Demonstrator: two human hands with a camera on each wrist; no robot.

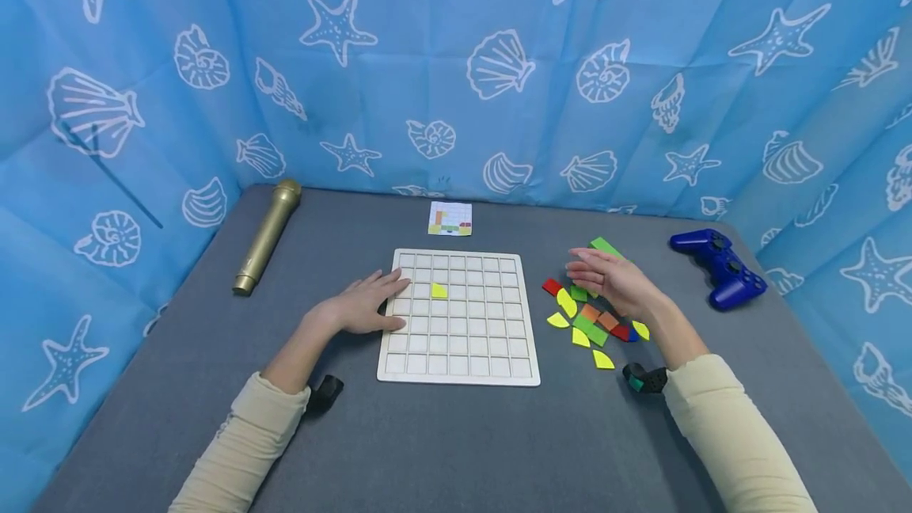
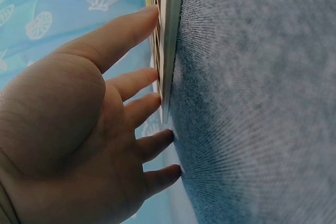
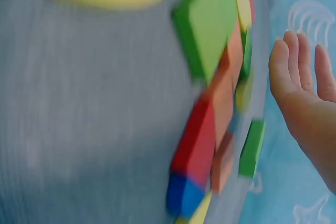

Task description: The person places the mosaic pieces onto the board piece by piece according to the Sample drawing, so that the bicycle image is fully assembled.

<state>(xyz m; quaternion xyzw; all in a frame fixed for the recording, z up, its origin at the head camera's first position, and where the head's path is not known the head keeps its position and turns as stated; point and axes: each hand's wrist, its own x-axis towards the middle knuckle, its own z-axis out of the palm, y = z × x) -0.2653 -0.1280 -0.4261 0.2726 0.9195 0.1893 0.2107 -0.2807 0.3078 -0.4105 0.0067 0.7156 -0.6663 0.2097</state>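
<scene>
A white grid board lies on the grey table, and one yellow quarter-round piece sits in a cell of its upper left part. My left hand is at the board's left edge with fingers spread; in the left wrist view its thumb and two fingertips touch the board's rim, the other two reach the table. Over the pile of coloured pieces on the right hovers my right hand, fingers extended and holding nothing. Below it lie green pieces, orange, yellow, red and blue ones, partly overlapping.
A small card with a coloured grid pattern lies beyond the board. At the far left is a gold microphone, at the far right a blue game controller. A blue curtain with shell prints surrounds the table.
</scene>
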